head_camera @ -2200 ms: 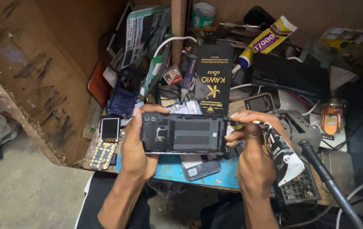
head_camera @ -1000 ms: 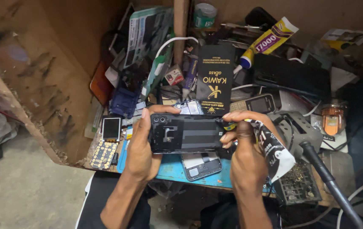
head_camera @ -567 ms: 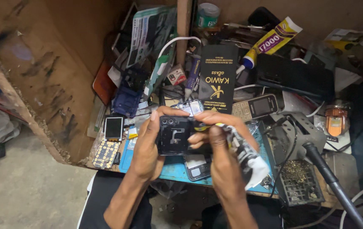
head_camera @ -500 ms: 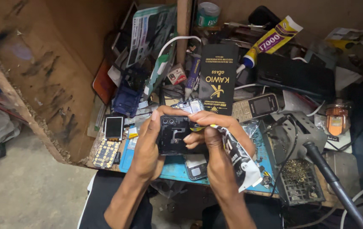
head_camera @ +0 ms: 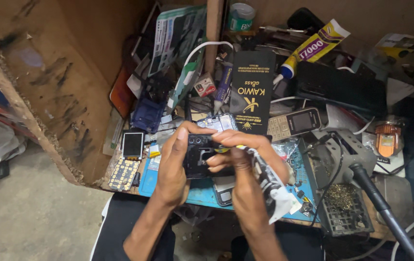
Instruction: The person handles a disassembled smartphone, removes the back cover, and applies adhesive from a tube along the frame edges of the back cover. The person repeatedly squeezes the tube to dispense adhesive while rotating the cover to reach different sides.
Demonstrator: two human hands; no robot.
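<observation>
- Item: opened black phone body (head_camera: 201,155), centre of the frame, held above the blue mat (head_camera: 202,192) at the bench's near edge.
- Risk 1: the phone body is carried in the air by 1 hand only; a firm push from the other hand could twist it loose and drop it onto the mat or off the near edge.
- Risk 2: the crumpled black-and-white tube (head_camera: 269,186) is squeezed right at the exposed inner face; too much pressure could put adhesive on parts that should stay clean.
- Risk 3: the bench is crowded; the soldering stand (head_camera: 342,159) at right and the small keypad phone (head_camera: 294,123) just above lie near the elbows and could be knocked.
- Left hand (head_camera: 175,166): left of centre, palm turned inward, thumb over the top edge, fingers wrapped behind; closed around the phone body's left end.
- Right hand (head_camera: 243,162): just right of centre, wrist bent, fingers curled onto the phone body's right side; closed on the tube, which trails toward the lower right.
- Nozzle contact point: hidden by the fingers, cannot tell.
</observation>
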